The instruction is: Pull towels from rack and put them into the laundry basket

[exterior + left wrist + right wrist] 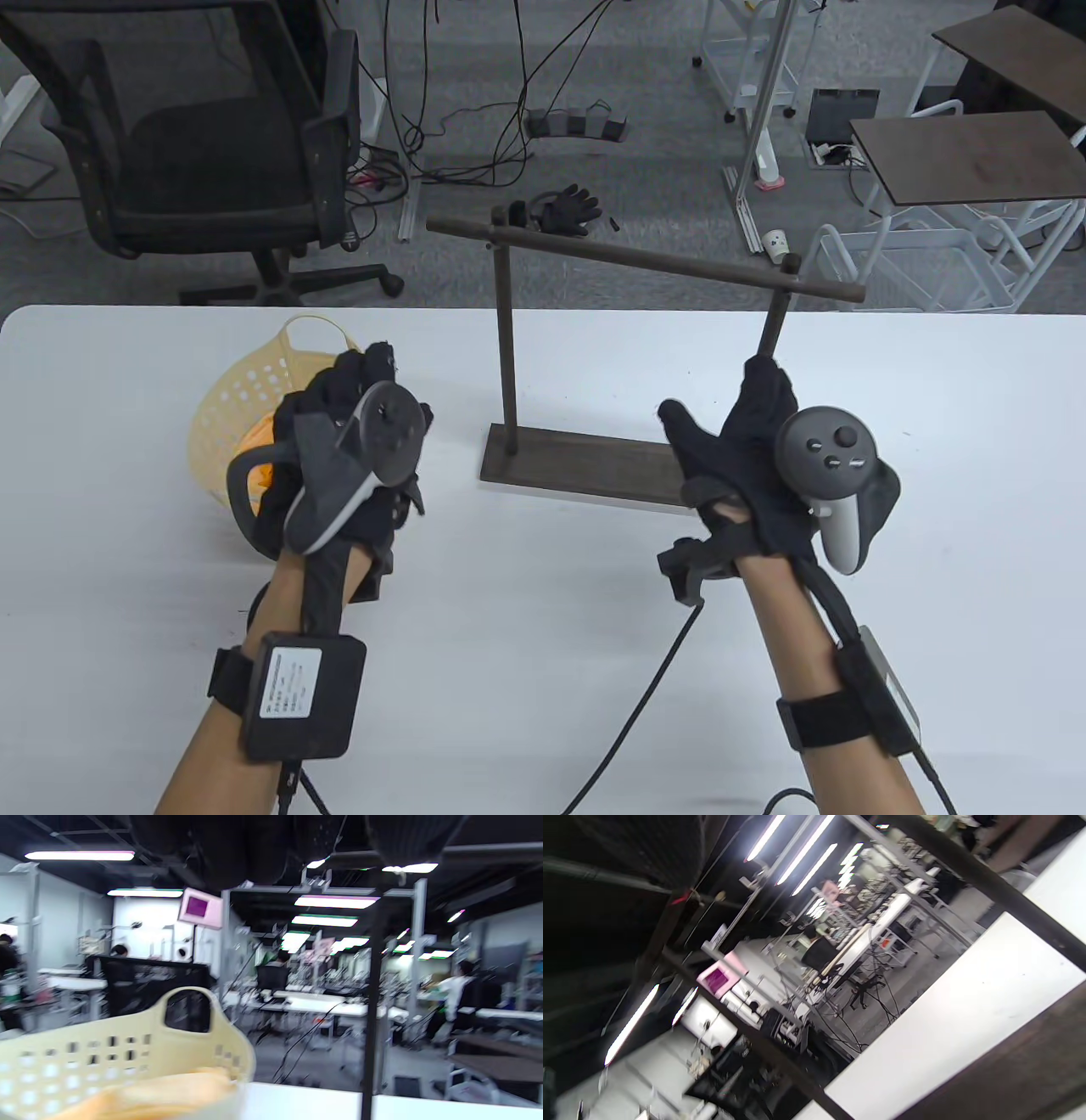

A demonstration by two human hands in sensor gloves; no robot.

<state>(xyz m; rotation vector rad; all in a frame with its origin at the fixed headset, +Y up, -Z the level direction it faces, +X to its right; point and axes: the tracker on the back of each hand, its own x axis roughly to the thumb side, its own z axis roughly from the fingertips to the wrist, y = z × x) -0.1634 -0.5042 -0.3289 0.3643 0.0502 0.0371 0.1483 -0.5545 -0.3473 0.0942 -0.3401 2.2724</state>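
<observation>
- Now we see our left hand (356,441) over the near rim of the laundry basket (246,382), fingers curled loosely downward; whether they pinch anything we cannot tell.
- Under that hand, inside the basket, lies an orange towel (259,450), also visible in the left wrist view (161,1090).
- Our right hand (755,450) is spread, thumb out to the side, fingertips touching the right upright of the rack (645,263).
- Between our two hands stands the rack's dark base on the white table (526,679); its crossbar is bare.
</observation>
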